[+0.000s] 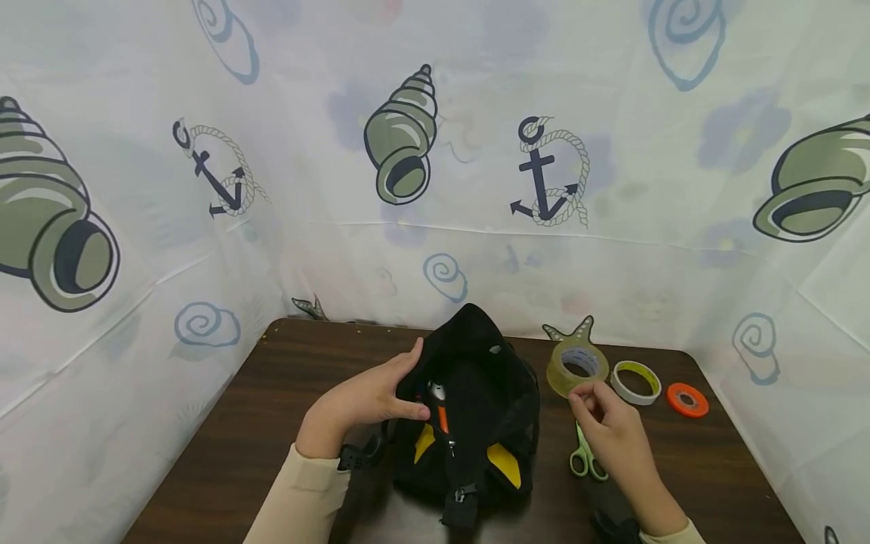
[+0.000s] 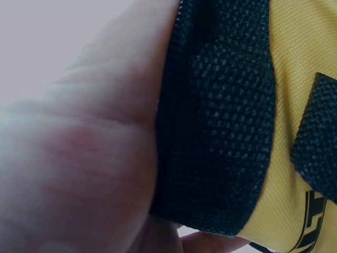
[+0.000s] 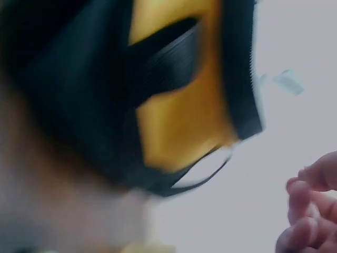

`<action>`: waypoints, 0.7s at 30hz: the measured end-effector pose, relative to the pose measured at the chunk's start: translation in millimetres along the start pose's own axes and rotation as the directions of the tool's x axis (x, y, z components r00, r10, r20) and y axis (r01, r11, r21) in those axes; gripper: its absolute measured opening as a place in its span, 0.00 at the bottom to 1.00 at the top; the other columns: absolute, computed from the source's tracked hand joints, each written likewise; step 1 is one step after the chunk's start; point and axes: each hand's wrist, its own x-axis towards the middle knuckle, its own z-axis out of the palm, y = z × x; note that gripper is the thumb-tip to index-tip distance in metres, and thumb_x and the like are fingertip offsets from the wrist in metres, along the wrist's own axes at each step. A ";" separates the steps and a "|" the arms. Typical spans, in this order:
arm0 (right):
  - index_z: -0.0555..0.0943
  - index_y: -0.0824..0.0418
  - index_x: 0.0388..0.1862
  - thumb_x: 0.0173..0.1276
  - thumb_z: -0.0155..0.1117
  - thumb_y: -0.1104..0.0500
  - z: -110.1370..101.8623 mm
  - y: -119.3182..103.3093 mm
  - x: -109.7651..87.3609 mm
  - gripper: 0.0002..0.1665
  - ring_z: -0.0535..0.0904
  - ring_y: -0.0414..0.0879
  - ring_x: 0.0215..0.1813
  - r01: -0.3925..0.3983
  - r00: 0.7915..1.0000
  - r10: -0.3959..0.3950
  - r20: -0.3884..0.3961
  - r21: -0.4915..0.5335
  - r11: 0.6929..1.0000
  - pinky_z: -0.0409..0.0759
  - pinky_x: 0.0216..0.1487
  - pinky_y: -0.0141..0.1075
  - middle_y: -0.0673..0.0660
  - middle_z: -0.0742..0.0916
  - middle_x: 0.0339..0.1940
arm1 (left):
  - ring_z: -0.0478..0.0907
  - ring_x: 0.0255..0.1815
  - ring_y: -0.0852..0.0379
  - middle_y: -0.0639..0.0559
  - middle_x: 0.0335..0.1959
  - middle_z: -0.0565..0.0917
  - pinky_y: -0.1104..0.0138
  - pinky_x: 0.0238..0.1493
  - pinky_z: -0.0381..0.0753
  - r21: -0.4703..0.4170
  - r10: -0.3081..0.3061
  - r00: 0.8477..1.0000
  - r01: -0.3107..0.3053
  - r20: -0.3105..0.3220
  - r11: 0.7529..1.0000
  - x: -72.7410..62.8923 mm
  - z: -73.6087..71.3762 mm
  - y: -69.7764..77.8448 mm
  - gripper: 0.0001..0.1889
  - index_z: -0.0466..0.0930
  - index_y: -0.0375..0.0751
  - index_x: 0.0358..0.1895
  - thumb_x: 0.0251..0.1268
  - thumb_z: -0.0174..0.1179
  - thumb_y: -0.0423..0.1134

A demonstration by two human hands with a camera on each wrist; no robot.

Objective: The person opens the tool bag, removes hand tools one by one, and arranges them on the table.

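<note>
A black-and-yellow tool bag (image 1: pixel 503 393) stands unzipped on the table, its dark mouth facing me. My left hand (image 1: pixel 367 393) grips its left edge, thumb at the opening and the other fingers hidden behind the cloth. In the left wrist view, that hand lies against the black webbing (image 2: pixel 221 121) beside a yellow panel. An orange-and-silver tool (image 1: pixel 442 408) sits inside the bag. To the right, my right hand (image 1: pixel 612 423) hovers with loosely bent fingers, nothing visible between them. It overlaps the clear tape roll (image 1: pixel 557 374) and the green-handled scissors (image 1: pixel 580 462).
Right of the clear tape are a white tape roll (image 1: pixel 620 387) with a yellow core and an orange tape roll (image 1: pixel 676 400). The dark wooden table (image 1: pixel 272 438) ends at a patterned curtain (image 1: pixel 476 227) behind and at both sides.
</note>
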 end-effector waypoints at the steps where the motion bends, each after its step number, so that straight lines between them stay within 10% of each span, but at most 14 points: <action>1: 0.85 0.52 0.44 0.80 0.71 0.57 -2.1 -11.3 1.3 0.02 0.70 0.38 0.24 0.014 1.000 -0.015 0.022 0.032 0.999 0.69 0.26 0.32 0.48 0.79 0.26 | 0.47 0.93 0.42 0.50 0.93 0.47 0.38 0.88 0.55 0.002 0.000 1.000 0.000 0.000 1.000 0.0 -0.1 0.3 0.65 0.33 0.66 0.91 0.65 0.76 0.64; 9: 0.84 0.52 0.48 0.83 0.68 0.54 2.0 -76.3 17.7 0.04 0.75 0.42 0.29 0.051 0.973 -0.106 0.206 0.254 0.966 0.76 0.32 0.33 0.51 0.82 0.32 | 0.49 0.93 0.40 0.48 0.93 0.48 0.37 0.87 0.56 0.019 0.000 1.000 0.000 -0.006 1.000 0.4 0.8 0.1 0.66 0.33 0.65 0.91 0.63 0.76 0.65; 21: 0.84 0.51 0.50 0.83 0.67 0.51 30.2 -131.7 43.9 0.06 0.79 0.51 0.36 -0.021 0.947 -0.079 0.311 0.305 0.952 0.79 0.39 0.37 0.55 0.83 0.36 | 0.50 0.93 0.41 0.48 0.93 0.49 0.37 0.88 0.56 0.002 0.003 1.000 -0.003 -0.007 1.000 2.0 2.3 -2.1 0.65 0.34 0.64 0.92 0.64 0.76 0.64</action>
